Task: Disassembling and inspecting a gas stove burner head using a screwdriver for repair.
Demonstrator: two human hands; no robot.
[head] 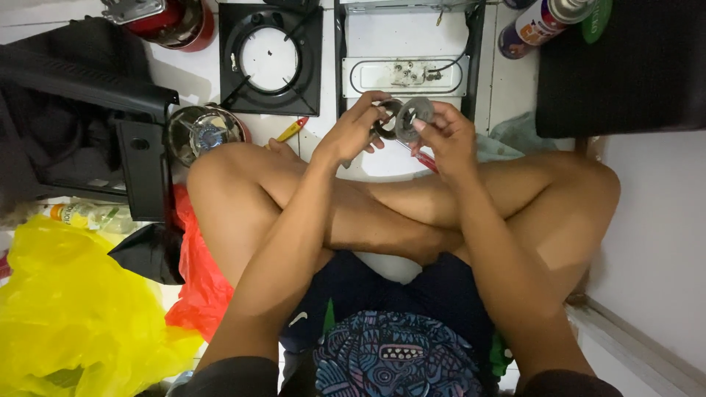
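Rings (404, 117) pinched between left hand (353, 132), right hand (448, 136).

matt grey metal ring (414, 117), glossy yellow plastic bag (66, 309), white tile floor (647, 242)

White tiled floor (507, 81), pale wall (654, 242), black chair (88, 81)

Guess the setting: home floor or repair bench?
Probably a home floor used for informal stove repair. The person sits cross-legged on white tiles, both hands on a grey metal burner ring, beside a dismantled black square stove top and a spray can.
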